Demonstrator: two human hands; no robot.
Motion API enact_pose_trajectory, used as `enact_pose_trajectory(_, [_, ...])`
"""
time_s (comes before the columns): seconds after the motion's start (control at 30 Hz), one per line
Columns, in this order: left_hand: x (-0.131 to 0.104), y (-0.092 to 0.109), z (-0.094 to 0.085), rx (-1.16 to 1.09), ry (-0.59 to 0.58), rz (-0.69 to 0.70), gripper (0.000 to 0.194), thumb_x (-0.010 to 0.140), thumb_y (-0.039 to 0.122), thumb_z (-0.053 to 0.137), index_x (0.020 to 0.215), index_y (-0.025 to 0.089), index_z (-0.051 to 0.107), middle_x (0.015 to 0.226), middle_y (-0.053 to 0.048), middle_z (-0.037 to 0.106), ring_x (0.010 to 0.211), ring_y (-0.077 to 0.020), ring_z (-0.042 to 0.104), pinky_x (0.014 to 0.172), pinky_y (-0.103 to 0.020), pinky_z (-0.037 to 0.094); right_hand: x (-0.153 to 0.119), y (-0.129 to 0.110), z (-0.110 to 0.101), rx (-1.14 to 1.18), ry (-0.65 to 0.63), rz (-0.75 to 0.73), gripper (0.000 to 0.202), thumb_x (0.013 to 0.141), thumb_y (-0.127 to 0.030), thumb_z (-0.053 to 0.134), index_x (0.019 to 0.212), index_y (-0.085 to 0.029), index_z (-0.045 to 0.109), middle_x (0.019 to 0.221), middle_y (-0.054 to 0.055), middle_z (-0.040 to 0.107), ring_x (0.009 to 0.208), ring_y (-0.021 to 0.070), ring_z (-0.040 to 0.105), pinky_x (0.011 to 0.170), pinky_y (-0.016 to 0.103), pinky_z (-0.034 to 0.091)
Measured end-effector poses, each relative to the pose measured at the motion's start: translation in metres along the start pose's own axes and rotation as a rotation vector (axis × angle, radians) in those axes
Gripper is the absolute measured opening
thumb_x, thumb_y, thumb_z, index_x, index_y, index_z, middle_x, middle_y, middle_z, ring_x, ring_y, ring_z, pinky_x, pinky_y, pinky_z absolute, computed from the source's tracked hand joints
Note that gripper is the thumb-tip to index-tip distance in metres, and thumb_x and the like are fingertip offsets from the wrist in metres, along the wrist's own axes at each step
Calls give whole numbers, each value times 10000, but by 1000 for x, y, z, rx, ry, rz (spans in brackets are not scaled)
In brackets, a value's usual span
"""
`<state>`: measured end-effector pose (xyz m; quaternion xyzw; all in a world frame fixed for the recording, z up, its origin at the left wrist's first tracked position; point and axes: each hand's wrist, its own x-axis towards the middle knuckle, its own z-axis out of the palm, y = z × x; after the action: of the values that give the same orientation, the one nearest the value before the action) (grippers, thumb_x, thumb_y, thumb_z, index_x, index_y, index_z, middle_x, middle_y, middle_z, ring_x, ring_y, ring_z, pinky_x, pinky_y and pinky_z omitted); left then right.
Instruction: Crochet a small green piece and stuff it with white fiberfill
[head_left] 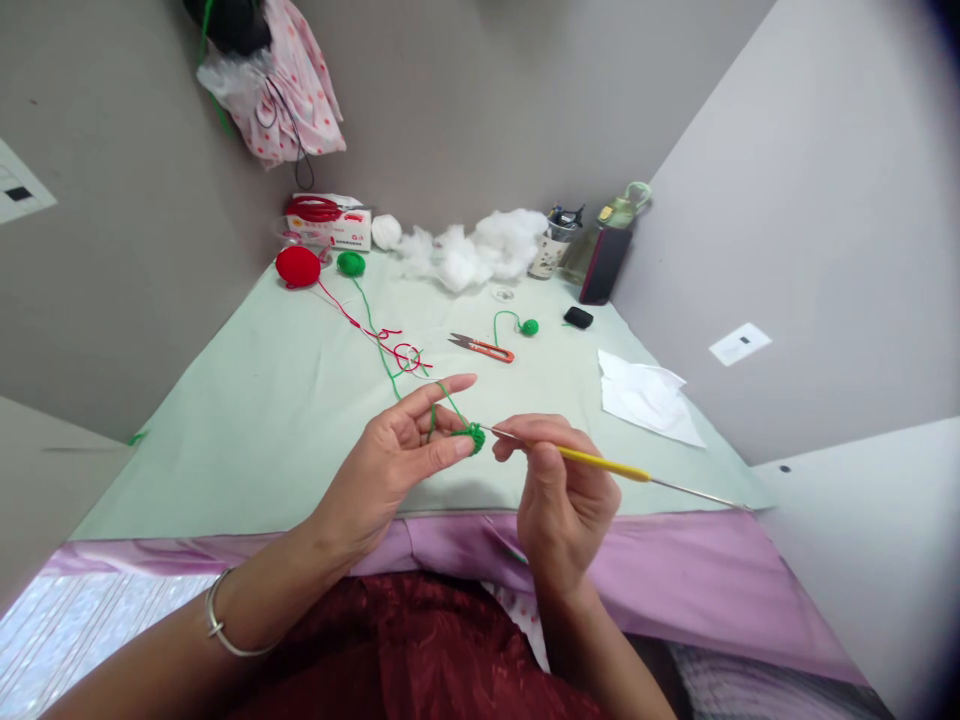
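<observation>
The green piece is above the tabletop, just in from the middle of its near edge. The left hand pinches it between thumb and fingers, with the index finger stretched out and the green yarn looped over it. The right hand has thumb and fingers closed round the yellow handle of the hook, whose slim front end meets the piece; whether it is through a stitch is too small to tell.

To work it well, I would keep the pinch close to the hook's tip, hold the index finger high so the yarn stays evenly taut, and turn the hook with small wrist movements.

The yarn's feed runs from the green ball near the far left corner, passing the red strands left of centre; these look likely to snag, so slack is best drawn gently.

The snips lie beyond the hands, mid-tabletop. The hook's rear end points toward the near right corner, with the paper by the right edge. Bare cloth toward the near left corner offers the most room; stuffing crowds the far edge.
</observation>
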<state>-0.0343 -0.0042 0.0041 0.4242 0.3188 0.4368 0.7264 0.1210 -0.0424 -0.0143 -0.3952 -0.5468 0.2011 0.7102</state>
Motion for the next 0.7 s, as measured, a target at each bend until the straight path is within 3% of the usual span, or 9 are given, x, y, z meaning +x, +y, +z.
enact_pose_trajectory(0.3, [0,1,2,-15,-2,9,543,822,226,871,1341,290,726,887,22,673,886,-133,585,892,-285,433,-1,5,0,51,20,-32,210,1051,-241,572,1043,-273,779,838,18,721,767,178,641,688,367,502])
enact_pose_trajectory(0.7, [0,3,3,-35,-5,-26,824,811,218,888,1553,266,531,855,46,673,841,-110,596,857,-264,446,0,3,0,30,-3,-75,207,1048,-212,577,1047,-250,781,887,24,745,758,160,649,693,343,525])
